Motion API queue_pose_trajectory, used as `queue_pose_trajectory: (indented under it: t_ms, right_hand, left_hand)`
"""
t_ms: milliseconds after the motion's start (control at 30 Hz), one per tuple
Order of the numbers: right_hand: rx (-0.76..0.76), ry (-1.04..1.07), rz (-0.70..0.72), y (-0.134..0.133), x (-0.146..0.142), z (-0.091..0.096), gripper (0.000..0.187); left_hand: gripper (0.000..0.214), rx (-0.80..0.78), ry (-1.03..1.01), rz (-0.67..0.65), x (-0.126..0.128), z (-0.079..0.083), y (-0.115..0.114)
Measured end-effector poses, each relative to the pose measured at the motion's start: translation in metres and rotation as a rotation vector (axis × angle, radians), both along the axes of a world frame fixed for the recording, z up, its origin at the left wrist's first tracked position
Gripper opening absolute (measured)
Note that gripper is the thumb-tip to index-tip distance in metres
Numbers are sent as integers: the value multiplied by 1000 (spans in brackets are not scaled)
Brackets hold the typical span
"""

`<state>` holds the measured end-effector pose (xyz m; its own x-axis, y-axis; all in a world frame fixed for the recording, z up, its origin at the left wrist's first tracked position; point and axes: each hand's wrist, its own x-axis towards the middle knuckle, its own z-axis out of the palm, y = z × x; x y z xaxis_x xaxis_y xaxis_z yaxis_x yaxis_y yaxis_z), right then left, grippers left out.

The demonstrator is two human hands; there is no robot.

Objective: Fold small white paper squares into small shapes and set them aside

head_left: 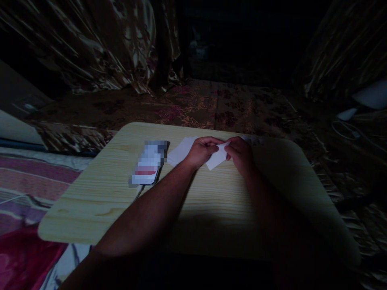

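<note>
Between my two hands is a small piece of white paper (215,160), pinched near its upper edge and tilted, with one corner pointing down toward me. My left hand (202,152) is closed on its left side, thumb on top. On the other side my right hand (241,154) grips the paper's upper right corner between thumb and fingers. A stack of white paper sheets (181,151) lies on the table just left of my left hand, partly covered by it. Whether the held paper is folded, I cannot tell.
A phone (148,163) with a blurred lit screen lies on the wooden table (99,193), a cable at its lower end. Small pale items (254,140) sit beyond my right hand. Behind are a patterned cloth ledge (193,104) and curtains (130,44); a striped bed cover (27,177) is at left.
</note>
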<state>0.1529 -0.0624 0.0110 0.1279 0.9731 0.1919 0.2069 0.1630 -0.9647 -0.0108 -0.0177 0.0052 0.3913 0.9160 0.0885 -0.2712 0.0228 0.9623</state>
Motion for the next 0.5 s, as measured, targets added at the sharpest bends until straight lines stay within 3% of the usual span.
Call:
queue_pose_trajectory:
  t_ms: [500]
  right_hand:
    - [47,190,63,7,6,-17,14]
  left_hand:
    - [16,19,8,16,0,4,-3]
